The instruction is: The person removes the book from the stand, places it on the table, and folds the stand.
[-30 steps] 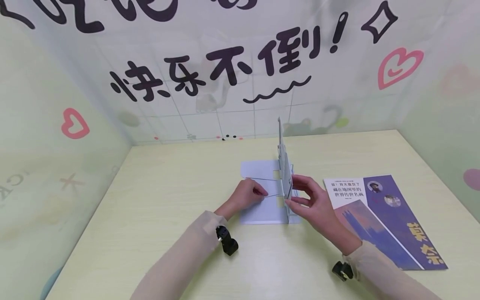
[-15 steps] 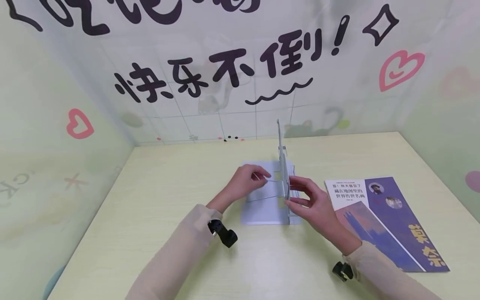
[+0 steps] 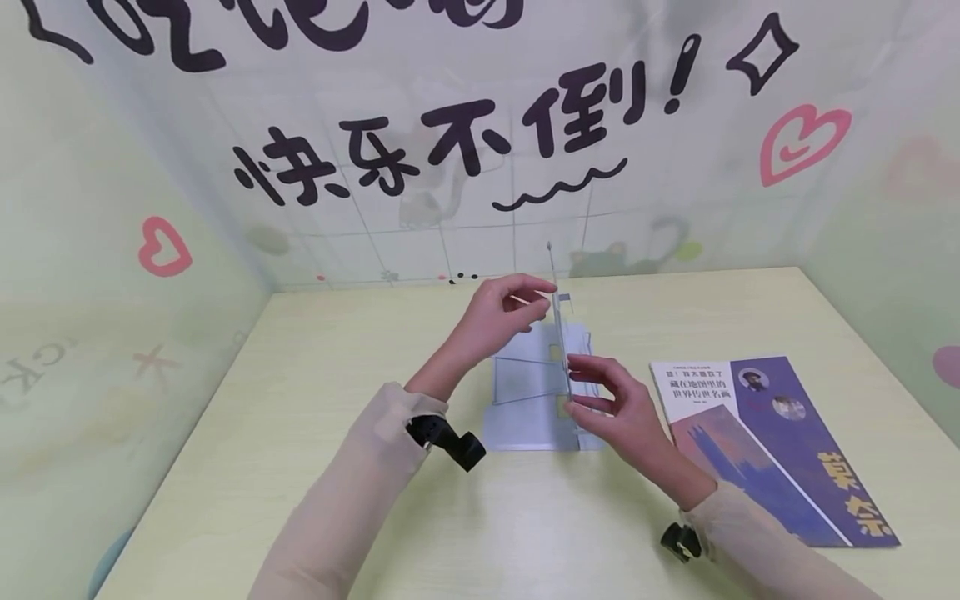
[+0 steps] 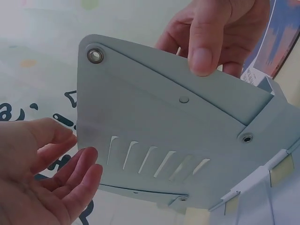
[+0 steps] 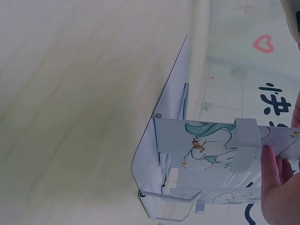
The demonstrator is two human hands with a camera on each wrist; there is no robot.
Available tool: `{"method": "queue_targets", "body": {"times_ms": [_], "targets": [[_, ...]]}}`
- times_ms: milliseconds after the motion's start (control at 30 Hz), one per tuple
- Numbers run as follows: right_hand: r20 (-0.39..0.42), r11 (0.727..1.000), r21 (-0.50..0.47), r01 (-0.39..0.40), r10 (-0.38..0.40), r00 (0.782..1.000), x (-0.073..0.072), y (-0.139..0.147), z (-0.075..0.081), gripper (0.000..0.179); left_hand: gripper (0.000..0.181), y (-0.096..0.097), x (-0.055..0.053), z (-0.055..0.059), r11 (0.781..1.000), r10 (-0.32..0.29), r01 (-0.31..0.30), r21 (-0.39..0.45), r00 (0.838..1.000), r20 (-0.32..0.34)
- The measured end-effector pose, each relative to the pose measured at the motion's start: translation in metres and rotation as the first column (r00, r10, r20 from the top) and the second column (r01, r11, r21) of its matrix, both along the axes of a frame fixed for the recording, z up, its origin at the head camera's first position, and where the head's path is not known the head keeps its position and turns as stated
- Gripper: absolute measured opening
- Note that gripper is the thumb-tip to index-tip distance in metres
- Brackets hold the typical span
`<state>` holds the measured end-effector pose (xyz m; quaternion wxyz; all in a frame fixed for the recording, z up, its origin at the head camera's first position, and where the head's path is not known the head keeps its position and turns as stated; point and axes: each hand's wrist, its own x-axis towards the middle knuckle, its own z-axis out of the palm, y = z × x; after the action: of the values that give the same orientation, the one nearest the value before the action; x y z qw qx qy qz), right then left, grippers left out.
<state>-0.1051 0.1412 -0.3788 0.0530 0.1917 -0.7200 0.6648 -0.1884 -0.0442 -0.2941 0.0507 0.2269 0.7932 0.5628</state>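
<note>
A pale blue-grey metal book stand (image 4: 140, 108) has its slotted panel raised upright from a flat base plate (image 3: 525, 427). A wire support (image 3: 528, 361) lies over the base. In the right wrist view, the panel's outer face shows a cartoon print (image 5: 211, 140) and a bent clip (image 5: 246, 144). My right hand (image 3: 630, 412) pinches the panel's near edge, its thumb (image 4: 204, 61) on the slotted face and the other fingers behind. My left hand (image 3: 498, 321) is at the panel's far upper part, loosely bent fingertips (image 4: 89, 161) right at the edge.
A purple and white book (image 3: 780, 450) lies on the wooden table (image 3: 315, 400) to the right of my right hand. Behind the table hangs a printed backdrop (image 3: 450, 225), with side sheets at left and right. Each wrist carries a small black camera (image 3: 681, 542).
My left hand has left the wire support over the base and moved up and away to the panel's upper part. The panel has shifted slightly left at its top. My right hand keeps its hold.
</note>
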Motion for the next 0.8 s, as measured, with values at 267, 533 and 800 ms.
{"method": "queue_targets", "body": {"times_ms": [267, 533, 800], "targets": [[-0.008, 0.999, 0.042, -0.026, 0.026, 1.000, -0.002, -0.006, 0.002, 0.048, 0.026, -0.001, 0.004, 0.001, 0.997, 0.014, -0.021, 0.072, 0.995, 0.099], [0.007, 0.993, 0.105, -0.046, 0.046, 0.999, -0.003, -0.017, 0.005, 0.047, 0.027, -0.014, 0.010, -0.002, 0.982, 0.156, -0.171, 0.078, 0.973, 0.173], [-0.001, 0.985, 0.158, -0.068, 0.069, 0.998, -0.002, -0.033, 0.014, 0.044, 0.026, -0.034, 0.015, -0.009, 0.952, 0.265, -0.293, 0.087, 0.933, 0.246]]}}
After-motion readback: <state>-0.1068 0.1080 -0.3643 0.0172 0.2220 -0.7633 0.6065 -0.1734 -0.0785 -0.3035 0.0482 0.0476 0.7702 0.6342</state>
